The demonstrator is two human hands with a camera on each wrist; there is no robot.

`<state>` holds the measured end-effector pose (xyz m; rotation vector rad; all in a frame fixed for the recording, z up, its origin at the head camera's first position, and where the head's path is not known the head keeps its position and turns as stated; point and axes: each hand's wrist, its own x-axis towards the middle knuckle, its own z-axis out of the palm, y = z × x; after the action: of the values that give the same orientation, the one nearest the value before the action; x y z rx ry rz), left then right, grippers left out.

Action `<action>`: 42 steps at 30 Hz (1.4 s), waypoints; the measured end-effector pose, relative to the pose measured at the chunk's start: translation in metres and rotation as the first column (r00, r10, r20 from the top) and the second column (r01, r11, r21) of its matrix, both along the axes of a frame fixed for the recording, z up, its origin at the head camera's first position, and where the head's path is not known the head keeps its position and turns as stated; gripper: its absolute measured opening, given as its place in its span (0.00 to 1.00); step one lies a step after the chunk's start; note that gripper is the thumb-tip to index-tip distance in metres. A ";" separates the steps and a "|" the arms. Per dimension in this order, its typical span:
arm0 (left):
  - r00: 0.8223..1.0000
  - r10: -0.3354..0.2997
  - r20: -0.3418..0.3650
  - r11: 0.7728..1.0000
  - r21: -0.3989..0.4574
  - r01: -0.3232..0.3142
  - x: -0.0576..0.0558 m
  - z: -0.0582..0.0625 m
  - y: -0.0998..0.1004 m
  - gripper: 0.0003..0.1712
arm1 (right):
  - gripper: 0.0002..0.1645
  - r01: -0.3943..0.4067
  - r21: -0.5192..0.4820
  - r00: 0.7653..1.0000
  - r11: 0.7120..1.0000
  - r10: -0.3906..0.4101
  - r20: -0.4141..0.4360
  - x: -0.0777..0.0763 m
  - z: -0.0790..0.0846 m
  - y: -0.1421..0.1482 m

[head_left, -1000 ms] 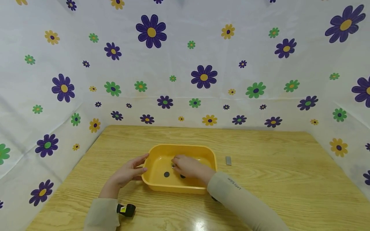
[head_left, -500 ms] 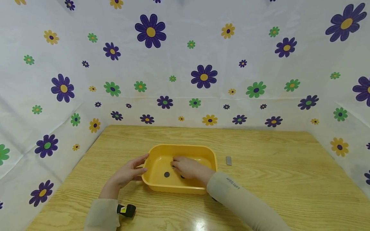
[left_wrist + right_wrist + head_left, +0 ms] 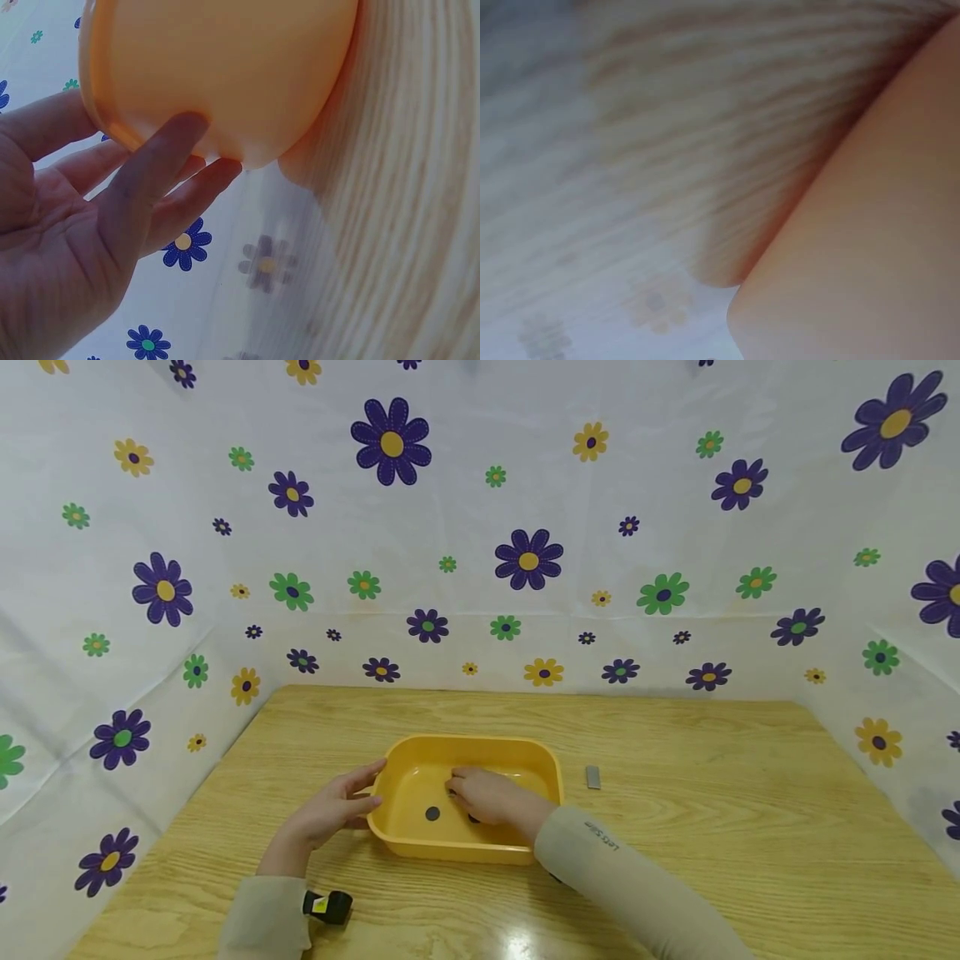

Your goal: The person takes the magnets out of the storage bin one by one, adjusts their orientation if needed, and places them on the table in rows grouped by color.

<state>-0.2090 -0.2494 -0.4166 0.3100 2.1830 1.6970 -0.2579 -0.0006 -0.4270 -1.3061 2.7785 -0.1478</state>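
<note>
Left hand (image 3: 330,810) at 9 o'clock of yellow tub (image 3: 542,758), straight fingers (image 3: 169,154) pressed flat on outer wall, nothing gripped. Tub mid-table (image 3: 712,793). Black disc (image 3: 432,813) on tub floor. Right hand (image 3: 491,795) inside tub, grip cannot tell. Grey bar (image 3: 593,777) at 3 o'clock, apart.

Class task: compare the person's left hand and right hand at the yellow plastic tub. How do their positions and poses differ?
The left hand rests outside the yellow plastic tub, fingers straight against its left wall. The right hand reaches inside over the floor, fingers bent downward; what it touches is hidden. Both wear beige sleeves.
</note>
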 end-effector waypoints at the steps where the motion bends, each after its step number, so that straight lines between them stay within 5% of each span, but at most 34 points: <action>1: 1.000 0.001 0.000 1.000 0.003 -0.001 0.000 0.000 0.000 0.35 | 0.11 0.010 -0.004 1.000 1.000 -0.010 0.002 0.000 0.000 0.000; 16: 1.000 0.009 0.006 1.000 -0.004 -0.009 0.000 -0.002 0.001 0.35 | 0.03 0.128 -0.022 0.989 0.991 -0.130 -0.065 0.000 -0.001 0.002; 36: 1.000 -0.017 0.000 1.000 0.013 0.017 -0.001 -0.002 0.001 0.35 | 0.07 0.255 -0.067 0.967 0.965 -0.255 0.004 0.003 -0.001 0.006; 42: 1.000 -0.005 -0.001 1.000 0.004 0.005 -0.001 -0.002 0.001 0.35 | 0.08 0.296 -0.085 0.954 0.952 -0.289 0.082 0.002 0.000 0.005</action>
<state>-0.2098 -0.2484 -0.4183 0.3172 2.1781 1.6999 -0.2558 0.0047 -0.4273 -0.8766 2.9204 -0.3397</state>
